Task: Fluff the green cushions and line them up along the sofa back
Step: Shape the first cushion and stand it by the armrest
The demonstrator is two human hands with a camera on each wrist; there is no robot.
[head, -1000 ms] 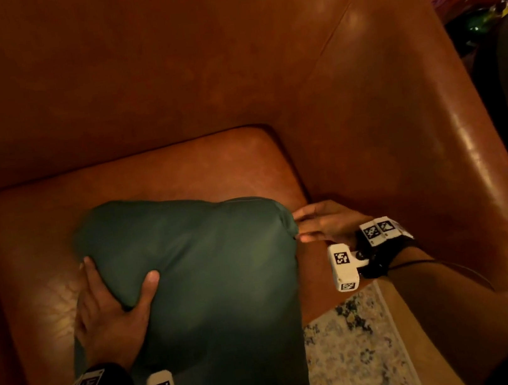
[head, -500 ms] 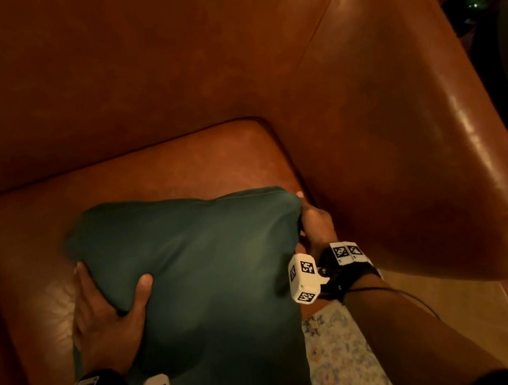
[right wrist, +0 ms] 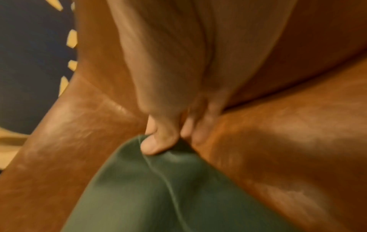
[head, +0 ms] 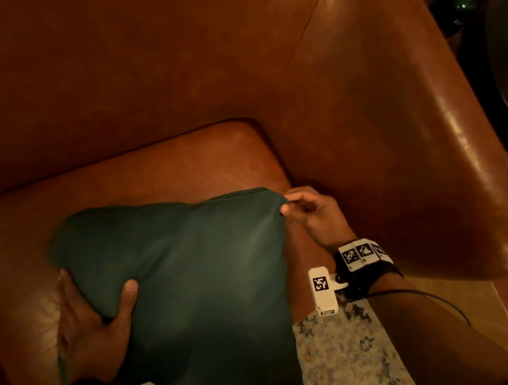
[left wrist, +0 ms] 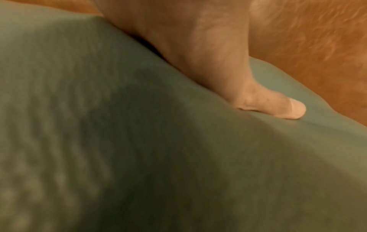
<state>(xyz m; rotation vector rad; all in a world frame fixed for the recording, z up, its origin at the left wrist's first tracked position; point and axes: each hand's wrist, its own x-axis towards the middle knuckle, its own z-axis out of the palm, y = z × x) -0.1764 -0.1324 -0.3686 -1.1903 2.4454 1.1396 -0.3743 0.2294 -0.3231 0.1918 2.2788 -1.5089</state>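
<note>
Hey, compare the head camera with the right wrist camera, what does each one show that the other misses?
Only the head view shows the left hand gripping the left edge of the square dark green fabric cushion, the patterned rug and both wrist bands. Only the right wrist view shows, close up, the thumb pressed onto the cushion's corner by its seam, pinching the fabric. Both show the right hand at the cushion's upper right corner, and the brown leather sofa around it.
</note>
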